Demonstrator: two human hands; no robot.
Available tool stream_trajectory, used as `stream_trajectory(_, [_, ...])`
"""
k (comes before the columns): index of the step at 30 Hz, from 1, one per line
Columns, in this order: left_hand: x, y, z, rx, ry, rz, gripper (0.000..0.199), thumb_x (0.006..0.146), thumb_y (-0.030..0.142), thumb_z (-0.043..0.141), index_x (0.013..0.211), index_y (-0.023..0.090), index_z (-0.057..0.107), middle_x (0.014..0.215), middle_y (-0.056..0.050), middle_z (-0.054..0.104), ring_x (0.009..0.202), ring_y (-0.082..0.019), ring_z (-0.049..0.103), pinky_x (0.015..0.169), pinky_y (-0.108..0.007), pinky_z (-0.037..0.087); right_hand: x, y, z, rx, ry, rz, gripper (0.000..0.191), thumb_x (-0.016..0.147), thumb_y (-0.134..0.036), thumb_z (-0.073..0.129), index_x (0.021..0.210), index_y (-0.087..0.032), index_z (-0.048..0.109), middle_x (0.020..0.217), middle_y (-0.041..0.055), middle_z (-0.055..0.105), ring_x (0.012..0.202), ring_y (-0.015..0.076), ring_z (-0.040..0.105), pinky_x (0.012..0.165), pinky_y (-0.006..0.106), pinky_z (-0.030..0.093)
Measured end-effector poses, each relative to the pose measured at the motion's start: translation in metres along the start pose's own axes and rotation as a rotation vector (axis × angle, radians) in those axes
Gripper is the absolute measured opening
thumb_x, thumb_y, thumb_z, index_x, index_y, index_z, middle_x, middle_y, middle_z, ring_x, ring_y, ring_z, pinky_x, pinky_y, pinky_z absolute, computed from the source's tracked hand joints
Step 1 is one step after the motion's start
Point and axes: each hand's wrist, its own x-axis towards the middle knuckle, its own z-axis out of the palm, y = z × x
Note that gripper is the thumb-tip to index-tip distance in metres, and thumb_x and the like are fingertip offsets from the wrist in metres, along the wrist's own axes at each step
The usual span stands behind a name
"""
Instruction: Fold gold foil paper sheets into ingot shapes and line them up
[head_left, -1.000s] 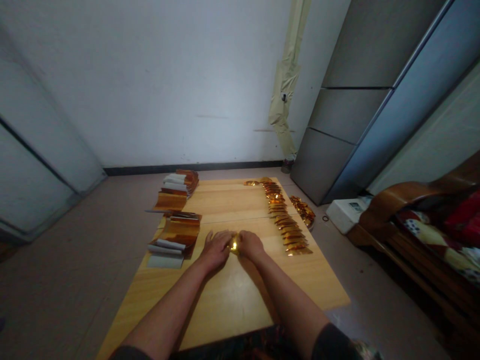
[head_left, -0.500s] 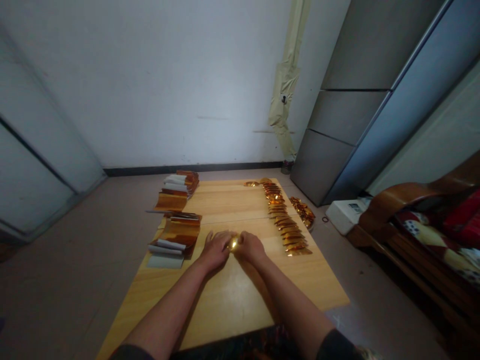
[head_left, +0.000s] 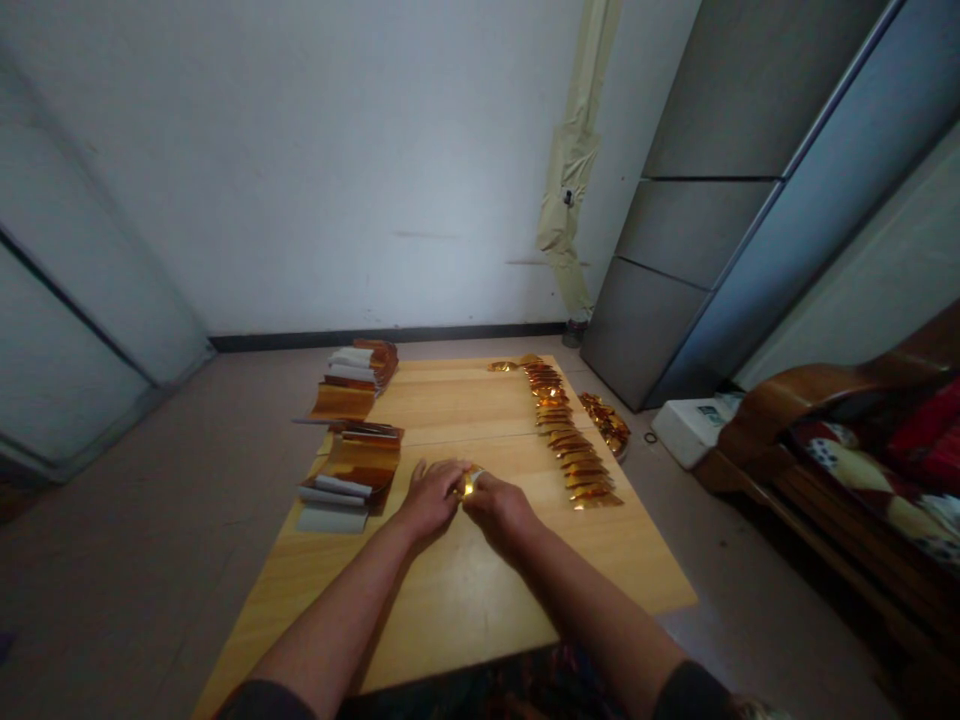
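Pale wooden table (head_left: 450, 620) (seam across it) holds amber film stacks (head_left: 351, 465) and a gold foil row (head_left: 568, 440).

Right of the desk (head_left: 450, 620), a grey metal cabinet (head_left: 697, 220), white box (head_left: 684, 434) and wooden sofa (head_left: 795, 425) stand; beige cloth (head_left: 572, 160) hangs on the far wall (head_left: 300, 170).

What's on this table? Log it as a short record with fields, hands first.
Left hand: pinching a shiny amber piece
Right hand: pinching the same piece
Surface: wooden table
Left of hands: two stacks of amber and grey sheets
Right of hands: row of amber pieces
Past the table's right edge: loose amber heap
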Motion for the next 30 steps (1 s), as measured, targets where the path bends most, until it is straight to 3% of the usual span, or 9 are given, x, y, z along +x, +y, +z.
stream_trajectory(3, [-0.001,0.002,-0.002,-0.016,0.007,0.015,0.039,0.080,0.019,0.046,0.114,0.032,0.059,0.133,0.000,0.057,0.128,-0.020,0.044,0.112,-0.055,0.010,-0.004,0.002,-0.001,-0.055,-0.032,-0.123,0.031,0.095,-0.029,0.042,0.080,-0.022,0.069,0.095,0.0025,0.062,0.083,0.0135,0.053,0.071,0.020,0.037])
stream_trajectory(11, [-0.003,0.005,-0.007,-0.037,-0.023,0.033,0.024,0.079,0.017,0.045,0.089,0.028,0.065,0.134,0.002,0.056,0.129,-0.020,0.042,0.111,-0.056,0.011,-0.020,0.008,0.006,-0.088,-0.008,-0.130,0.030,0.095,-0.025,0.042,0.078,-0.020,0.067,0.086,0.0029,0.060,0.077,0.0129,0.052,0.068,0.020,0.036])
stream_trajectory(15, [-0.003,0.005,-0.006,-0.019,-0.040,0.050,0.025,0.079,0.016,0.044,0.081,0.028,0.066,0.135,0.005,0.055,0.130,-0.020,0.040,0.110,-0.056,0.011,-0.029,0.020,-0.006,-0.018,0.099,-0.117,0.026,0.096,-0.026,0.041,0.093,-0.023,0.066,0.093,0.0027,0.060,0.085,0.0128,0.053,0.072,0.020,0.036])
stream_trajectory(18, [-0.003,0.006,-0.005,-0.022,-0.043,0.048,0.026,0.081,0.019,0.043,0.079,0.029,0.067,0.135,0.005,0.055,0.129,-0.020,0.040,0.110,-0.057,0.009,-0.031,0.032,-0.014,-0.090,0.120,-0.063,0.022,0.093,-0.022,0.046,0.093,-0.023,0.067,0.096,0.0033,0.059,0.089,0.0142,0.051,0.074,0.022,0.035])
stream_trajectory(24, [-0.003,0.007,-0.004,-0.015,-0.038,0.046,0.031,0.081,0.018,0.043,0.082,0.033,0.070,0.134,0.006,0.055,0.128,-0.020,0.041,0.111,-0.057,0.006,-0.027,0.052,-0.009,-0.146,0.156,-0.168,0.014,0.089,-0.024,0.057,0.089,-0.023,0.071,0.091,0.0037,0.060,0.086,0.0163,0.048,0.075,0.028,0.032])
stream_trajectory(30, [-0.005,0.016,-0.009,-0.026,-0.039,0.012,0.032,0.080,0.016,0.042,0.079,0.032,0.070,0.133,0.007,0.056,0.127,-0.020,0.041,0.111,-0.056,0.006,-0.008,0.052,-0.006,-0.094,0.153,-0.230,0.006,0.084,-0.024,0.064,0.085,-0.022,0.070,0.086,0.0020,0.060,0.082,0.0155,0.050,0.071,0.027,0.030])
